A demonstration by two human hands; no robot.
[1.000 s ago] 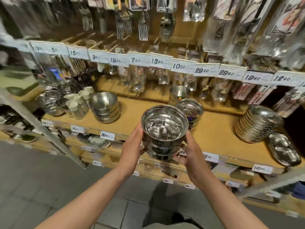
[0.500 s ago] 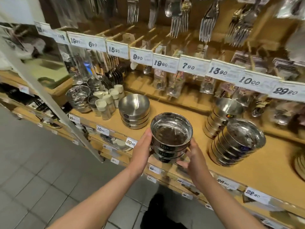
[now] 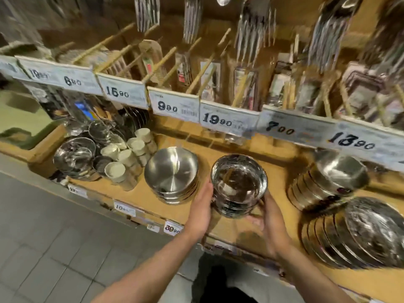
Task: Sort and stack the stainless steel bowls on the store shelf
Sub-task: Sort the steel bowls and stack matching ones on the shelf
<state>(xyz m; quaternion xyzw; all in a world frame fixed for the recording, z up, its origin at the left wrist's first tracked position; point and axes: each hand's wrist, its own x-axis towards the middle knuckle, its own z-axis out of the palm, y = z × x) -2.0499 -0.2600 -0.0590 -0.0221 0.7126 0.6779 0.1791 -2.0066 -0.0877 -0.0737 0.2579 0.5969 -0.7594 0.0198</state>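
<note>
— Hands, item one: left hand flat against the left side of the stack of bowls, fingers fairly straight along the wall. Right hand cupped round the lower right side, fingers curled under the base.

— Where is the stack?

— Between the two hands, above the front part of the wooden shelf. Several shiny steel bowls nested, mouths up. Cannot tell whether the bottom one touches the shelf.

— Neighbours?

— Just left: a second stack of brushed bowls, standing on the shelf, close to the left hand. Further left: white cups, then a clutter of shiny pots. Right: a leaning stack of deeper bowls; in front of that, a leaning row of shallow dishes.

— Above?

— Price tags along the upper rail, reading 15.90, 9.90, 19.90. Packed cutlery hangs behind, blurred.
</note>
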